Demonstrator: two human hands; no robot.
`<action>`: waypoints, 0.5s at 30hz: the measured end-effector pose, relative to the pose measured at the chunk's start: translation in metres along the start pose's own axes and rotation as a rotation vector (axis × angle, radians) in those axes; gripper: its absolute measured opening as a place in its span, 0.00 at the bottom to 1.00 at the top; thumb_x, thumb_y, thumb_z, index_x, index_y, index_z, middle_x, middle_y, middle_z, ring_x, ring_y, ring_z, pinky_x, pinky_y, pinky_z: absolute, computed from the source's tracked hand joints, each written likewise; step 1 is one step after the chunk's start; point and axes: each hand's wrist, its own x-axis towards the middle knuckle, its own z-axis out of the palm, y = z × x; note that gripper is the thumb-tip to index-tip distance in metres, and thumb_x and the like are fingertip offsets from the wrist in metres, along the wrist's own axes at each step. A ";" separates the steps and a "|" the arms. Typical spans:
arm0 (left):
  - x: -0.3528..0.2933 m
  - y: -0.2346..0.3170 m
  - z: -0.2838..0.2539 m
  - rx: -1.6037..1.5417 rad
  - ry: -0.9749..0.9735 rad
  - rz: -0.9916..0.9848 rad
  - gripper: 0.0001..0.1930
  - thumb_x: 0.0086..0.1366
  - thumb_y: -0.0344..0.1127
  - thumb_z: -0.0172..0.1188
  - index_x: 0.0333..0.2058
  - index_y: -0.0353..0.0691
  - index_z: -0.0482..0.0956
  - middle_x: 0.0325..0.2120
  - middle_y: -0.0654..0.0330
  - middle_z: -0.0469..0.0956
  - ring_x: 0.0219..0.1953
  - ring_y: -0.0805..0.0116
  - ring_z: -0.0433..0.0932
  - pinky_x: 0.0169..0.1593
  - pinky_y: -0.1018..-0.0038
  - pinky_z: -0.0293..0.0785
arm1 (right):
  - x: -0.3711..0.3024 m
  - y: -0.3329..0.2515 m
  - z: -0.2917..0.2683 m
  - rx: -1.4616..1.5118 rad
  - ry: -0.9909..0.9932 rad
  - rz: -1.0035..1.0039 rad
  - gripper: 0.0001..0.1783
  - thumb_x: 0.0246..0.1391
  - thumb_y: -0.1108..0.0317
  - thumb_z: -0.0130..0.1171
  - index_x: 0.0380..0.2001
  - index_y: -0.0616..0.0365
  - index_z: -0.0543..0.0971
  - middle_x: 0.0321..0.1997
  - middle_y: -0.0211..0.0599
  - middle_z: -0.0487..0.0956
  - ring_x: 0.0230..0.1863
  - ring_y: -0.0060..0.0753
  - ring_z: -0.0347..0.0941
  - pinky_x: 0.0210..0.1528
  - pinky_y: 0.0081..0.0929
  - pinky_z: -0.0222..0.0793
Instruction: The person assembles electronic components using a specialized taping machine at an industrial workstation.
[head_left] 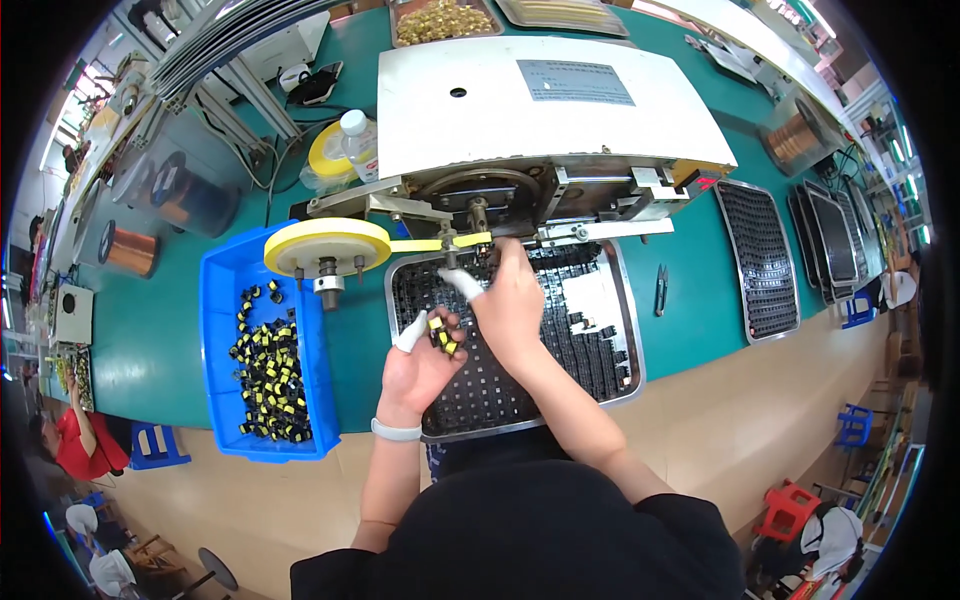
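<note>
My left hand (408, 375) is palm up below the tape roll, fingers curled round several small black coils with yellow tape (443, 340). A white cot covers its thumb. Above and to the right, my right hand (512, 312) reaches up to the winding head of a white taping machine (450, 130). Its fingertips pinch together there, and what they hold is hidden. Its thumb, also in a white cot, sticks out to the left. From the yellow tape roll (330, 248), a tape strip (415, 245) runs right to the head. Under both hands lies a metal tray (636, 350) of black parts.
A blue bin (322, 390) with many yellow-taped coils stands left. Side cutters (661, 290) lie right of the tray, before another tray of black parts (758, 260). A white-capped bottle (357, 140) and copper wire spools (128, 250) are farther back. Other people sit around the room.
</note>
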 end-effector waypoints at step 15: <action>0.065 0.009 0.014 -0.003 -0.059 -0.050 0.13 0.69 0.43 0.51 0.44 0.41 0.74 0.40 0.61 0.75 0.42 0.67 0.72 0.43 0.71 0.70 | -0.039 0.130 -0.031 -0.477 -0.211 0.086 0.16 0.44 0.77 0.56 0.39 0.65 0.70 0.39 0.48 0.72 0.40 0.52 0.73 0.38 0.41 0.73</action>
